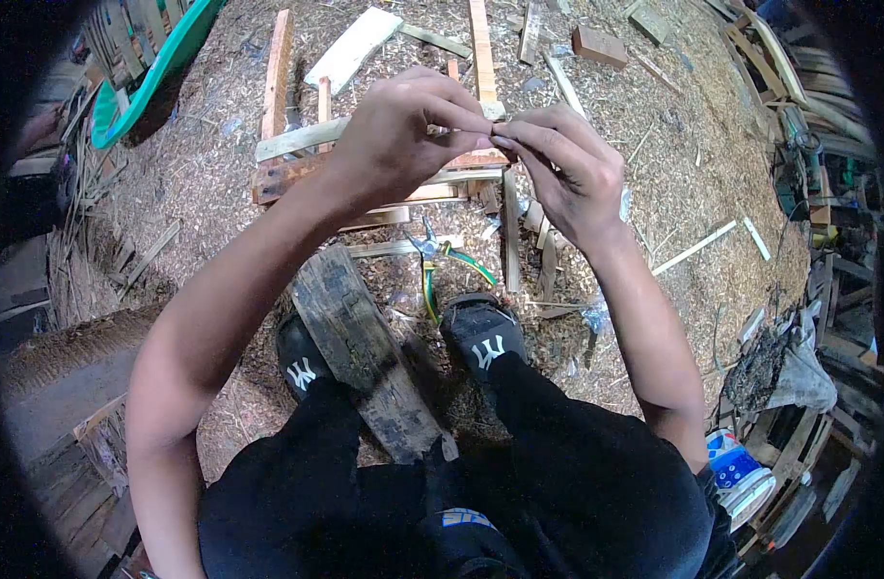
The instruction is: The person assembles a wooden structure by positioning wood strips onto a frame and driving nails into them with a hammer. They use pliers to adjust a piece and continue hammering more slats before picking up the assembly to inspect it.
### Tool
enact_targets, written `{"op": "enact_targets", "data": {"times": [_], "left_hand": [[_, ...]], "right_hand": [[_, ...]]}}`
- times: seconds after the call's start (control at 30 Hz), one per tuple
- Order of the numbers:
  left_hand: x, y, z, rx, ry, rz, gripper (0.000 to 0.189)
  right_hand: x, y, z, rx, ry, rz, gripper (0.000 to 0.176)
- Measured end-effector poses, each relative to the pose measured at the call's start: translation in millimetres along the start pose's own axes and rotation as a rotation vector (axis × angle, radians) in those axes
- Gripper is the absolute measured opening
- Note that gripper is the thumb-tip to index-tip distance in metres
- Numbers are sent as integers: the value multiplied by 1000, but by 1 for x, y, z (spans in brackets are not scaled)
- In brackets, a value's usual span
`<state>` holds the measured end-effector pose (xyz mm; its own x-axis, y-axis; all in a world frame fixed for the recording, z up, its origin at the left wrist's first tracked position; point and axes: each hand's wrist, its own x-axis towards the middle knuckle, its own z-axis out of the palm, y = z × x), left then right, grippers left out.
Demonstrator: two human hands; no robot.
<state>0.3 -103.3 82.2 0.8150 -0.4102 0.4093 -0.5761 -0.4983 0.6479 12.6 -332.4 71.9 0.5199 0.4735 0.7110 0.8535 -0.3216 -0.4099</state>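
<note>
My left hand [413, 125] and my right hand [567, 164] meet fingertip to fingertip, both pinched closed. Whatever lies between the fingers is too small to make out. Behind and below them is a wooden frame [292, 174] of nailed slats on the ground, partly hidden by my left hand. Pliers [428, 247] with green and yellow handles lie open on the ground, nearer to me than the frame. A thick weathered beam [350, 323] stretches between my feet.
Wood shavings cover the ground. A white board [353, 48] and a brown block [599, 46] lie farther off. At the upper left curves a green rim [162, 72]. On the right are a blue and white bucket [736, 473], a grey cloth [803, 372] and stacked scrap wood.
</note>
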Motion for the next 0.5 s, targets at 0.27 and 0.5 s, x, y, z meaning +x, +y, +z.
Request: {"op": "enact_targets", "data": {"times": [0.27, 0.5], "left_hand": [[2, -2, 4, -14, 13, 7, 14], [3, -2, 4, -90, -14, -36, 15]], "right_hand": [[-2, -2, -1, 4, 5, 49, 19], [-3, -3, -2, 29, -1, 49, 21]]}}
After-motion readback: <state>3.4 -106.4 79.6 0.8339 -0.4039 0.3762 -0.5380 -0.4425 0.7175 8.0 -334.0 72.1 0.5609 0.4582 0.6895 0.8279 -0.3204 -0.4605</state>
